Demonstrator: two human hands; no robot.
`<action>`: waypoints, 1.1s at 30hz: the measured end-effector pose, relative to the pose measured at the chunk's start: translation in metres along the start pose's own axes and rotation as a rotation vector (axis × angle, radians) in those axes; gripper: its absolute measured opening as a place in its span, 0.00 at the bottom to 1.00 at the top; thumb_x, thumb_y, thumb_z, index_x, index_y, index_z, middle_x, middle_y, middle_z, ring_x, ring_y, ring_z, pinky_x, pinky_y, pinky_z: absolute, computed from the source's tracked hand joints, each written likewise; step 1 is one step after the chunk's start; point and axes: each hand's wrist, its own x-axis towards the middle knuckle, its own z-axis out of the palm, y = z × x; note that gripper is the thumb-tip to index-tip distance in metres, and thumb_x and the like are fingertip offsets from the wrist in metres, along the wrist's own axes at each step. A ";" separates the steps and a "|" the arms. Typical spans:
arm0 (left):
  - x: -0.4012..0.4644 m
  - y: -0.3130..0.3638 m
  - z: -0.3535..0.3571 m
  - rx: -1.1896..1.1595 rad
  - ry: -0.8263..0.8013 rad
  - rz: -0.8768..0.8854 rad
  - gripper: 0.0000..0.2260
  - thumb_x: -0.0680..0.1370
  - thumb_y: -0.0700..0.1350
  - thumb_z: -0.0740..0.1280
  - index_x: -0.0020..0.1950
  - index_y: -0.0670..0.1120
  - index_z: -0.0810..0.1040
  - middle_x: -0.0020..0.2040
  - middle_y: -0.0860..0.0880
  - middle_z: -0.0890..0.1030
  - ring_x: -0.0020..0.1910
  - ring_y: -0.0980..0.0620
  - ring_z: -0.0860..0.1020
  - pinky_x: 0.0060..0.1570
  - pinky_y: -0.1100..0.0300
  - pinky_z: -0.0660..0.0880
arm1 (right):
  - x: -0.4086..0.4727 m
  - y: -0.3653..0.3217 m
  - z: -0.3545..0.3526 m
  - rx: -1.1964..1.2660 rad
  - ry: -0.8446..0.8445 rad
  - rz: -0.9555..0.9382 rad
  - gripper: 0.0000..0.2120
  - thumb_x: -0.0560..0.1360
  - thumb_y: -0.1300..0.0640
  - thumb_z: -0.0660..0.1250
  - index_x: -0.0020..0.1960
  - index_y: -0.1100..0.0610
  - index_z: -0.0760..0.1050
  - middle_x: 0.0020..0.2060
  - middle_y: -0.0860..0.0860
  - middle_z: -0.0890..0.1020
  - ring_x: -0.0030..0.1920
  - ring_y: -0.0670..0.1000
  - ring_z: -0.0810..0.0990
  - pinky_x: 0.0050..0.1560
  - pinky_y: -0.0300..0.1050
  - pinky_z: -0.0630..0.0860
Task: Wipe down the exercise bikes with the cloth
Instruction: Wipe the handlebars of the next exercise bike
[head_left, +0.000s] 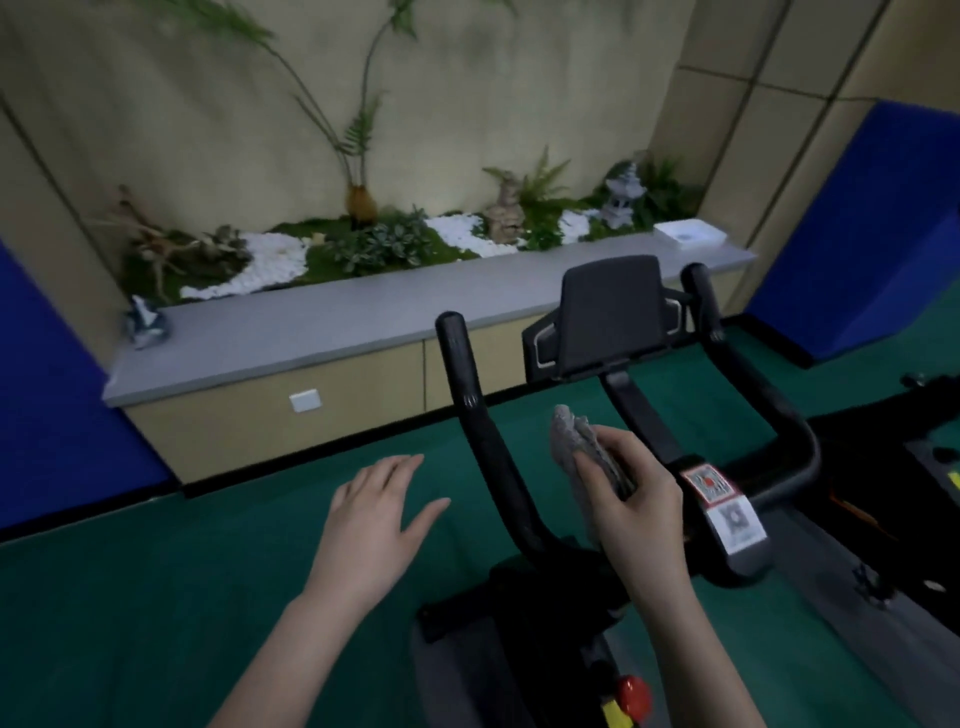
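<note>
Right hand (631, 512) fingers around grey cloth (571, 441) between bike handlebars (483, 441) — left hand (374, 519) fingers spread, empty.

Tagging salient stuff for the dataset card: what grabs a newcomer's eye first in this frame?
The black exercise bike, with its handlebars and console, fills the centre right. Over it the right hand grips a bunched grey cloth, while the left hand hovers open above the green floor. Behind, an indoor rock garden with ferns and white pebbles lines the grey ledge.

The exercise bike (613, 395) stands before a long counter (332, 332), with a planter bed (363, 244) behind it.
</note>
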 end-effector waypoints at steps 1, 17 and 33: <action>0.000 0.003 0.000 0.000 0.011 -0.013 0.30 0.77 0.64 0.53 0.75 0.52 0.60 0.72 0.56 0.65 0.70 0.55 0.63 0.69 0.59 0.57 | 0.005 0.002 0.001 0.000 -0.017 -0.013 0.08 0.75 0.62 0.68 0.51 0.51 0.80 0.45 0.42 0.83 0.48 0.41 0.80 0.48 0.41 0.77; 0.096 0.005 -0.018 -0.317 0.115 -0.065 0.26 0.79 0.59 0.59 0.75 0.51 0.61 0.71 0.54 0.67 0.70 0.55 0.64 0.70 0.57 0.61 | 0.123 -0.053 0.096 -0.170 -0.124 -0.453 0.13 0.75 0.67 0.66 0.57 0.58 0.80 0.50 0.51 0.80 0.52 0.49 0.77 0.54 0.29 0.69; 0.143 0.004 0.004 -1.112 0.090 -0.127 0.22 0.72 0.39 0.73 0.61 0.58 0.72 0.50 0.55 0.81 0.49 0.58 0.79 0.52 0.58 0.76 | 0.157 -0.047 0.136 -0.110 -0.288 0.002 0.11 0.79 0.61 0.60 0.56 0.52 0.78 0.46 0.44 0.82 0.46 0.43 0.79 0.46 0.32 0.73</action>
